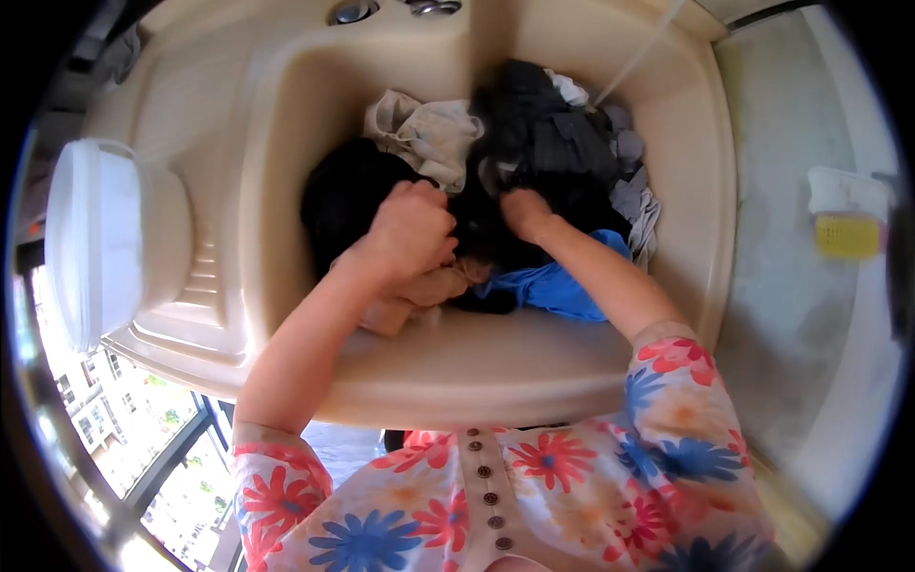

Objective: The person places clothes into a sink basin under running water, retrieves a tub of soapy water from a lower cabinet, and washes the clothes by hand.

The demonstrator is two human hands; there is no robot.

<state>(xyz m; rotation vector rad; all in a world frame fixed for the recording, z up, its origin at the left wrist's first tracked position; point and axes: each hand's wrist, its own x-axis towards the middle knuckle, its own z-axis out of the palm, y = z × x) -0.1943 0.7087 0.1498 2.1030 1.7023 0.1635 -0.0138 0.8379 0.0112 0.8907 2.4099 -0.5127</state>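
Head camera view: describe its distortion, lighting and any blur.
Head view: strong fisheye bend with dark corners curves the beige plastic sink; bright daylight whitens the white plastic tub; the dark clothes pile loses detail; left hand and right hand look slightly soft.

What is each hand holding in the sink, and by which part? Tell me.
The left hand is closed on a bunch of dark cloth. The right hand is pushed into the dark clothes; its fingers are hidden, so its hold cannot be told.
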